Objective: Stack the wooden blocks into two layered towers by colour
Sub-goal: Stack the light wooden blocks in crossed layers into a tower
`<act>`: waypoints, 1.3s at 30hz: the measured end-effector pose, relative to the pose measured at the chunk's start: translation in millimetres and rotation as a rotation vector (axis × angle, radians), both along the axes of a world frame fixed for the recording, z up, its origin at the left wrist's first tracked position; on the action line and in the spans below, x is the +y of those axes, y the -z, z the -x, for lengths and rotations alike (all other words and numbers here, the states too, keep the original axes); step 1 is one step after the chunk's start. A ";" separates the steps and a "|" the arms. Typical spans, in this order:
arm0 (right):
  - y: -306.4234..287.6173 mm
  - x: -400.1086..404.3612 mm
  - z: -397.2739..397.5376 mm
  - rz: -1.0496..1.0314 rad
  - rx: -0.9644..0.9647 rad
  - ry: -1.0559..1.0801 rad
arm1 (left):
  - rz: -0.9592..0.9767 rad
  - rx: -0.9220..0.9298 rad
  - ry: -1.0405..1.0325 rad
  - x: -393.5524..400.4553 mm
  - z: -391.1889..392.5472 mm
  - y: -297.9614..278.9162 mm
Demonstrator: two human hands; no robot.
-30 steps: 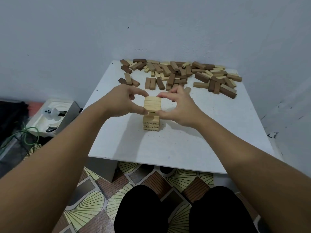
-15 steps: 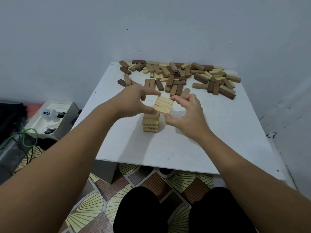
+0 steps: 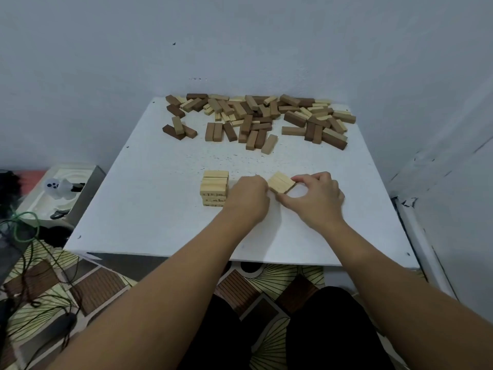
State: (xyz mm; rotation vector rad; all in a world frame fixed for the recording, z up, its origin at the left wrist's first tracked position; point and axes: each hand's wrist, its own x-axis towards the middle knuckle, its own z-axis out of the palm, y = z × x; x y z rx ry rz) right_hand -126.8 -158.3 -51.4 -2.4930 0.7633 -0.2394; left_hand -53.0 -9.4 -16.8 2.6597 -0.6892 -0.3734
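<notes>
The right hand (image 3: 317, 198) curls round a flat set of three pale blocks (image 3: 281, 182), its fingers on the far edge of the set and its thumb reaching under the near edge. The set lies side by side and turned at an angle, low over the white table (image 3: 160, 214); whether it rests on the surface cannot be told. The left hand (image 3: 248, 196) is just to the left of the right one, knuckles up and fingers curled in, and meets the set at its left edge. How its fingertips hold the wood is hidden behind the back of the hand.

Just left of the left hand stands the pale tower (image 3: 214, 188), a short stack of layers with its top layer lying flat. The hand's side is close against the tower's right face, though contact cannot be told.

Well beyond both hands, along the far edge of the table by the wall, lies the loose pile of blocks (image 3: 256, 116), dark brown and pale mixed together, some lying across others.

Off the table's left side, beyond the left forearm, a white tray (image 3: 69, 173) sits on the floor with a small white figure in it, and green cable (image 3: 24, 228) loops over the patterned floor.
</notes>
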 end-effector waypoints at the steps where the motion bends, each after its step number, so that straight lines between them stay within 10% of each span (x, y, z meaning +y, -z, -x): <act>1: -2.4 -2.6 1.6 -0.013 0.020 -0.019 | 0.031 0.012 -0.016 1.6 0.2 3.6; 8: -5.3 -12.5 4.4 -0.067 0.003 -0.068 | 0.307 0.195 -0.157 10.3 -5.5 11.5; 39: -7.9 -35.1 -9.5 -0.155 0.134 -0.208 | 0.447 0.138 -0.279 -2.0 1.2 22.8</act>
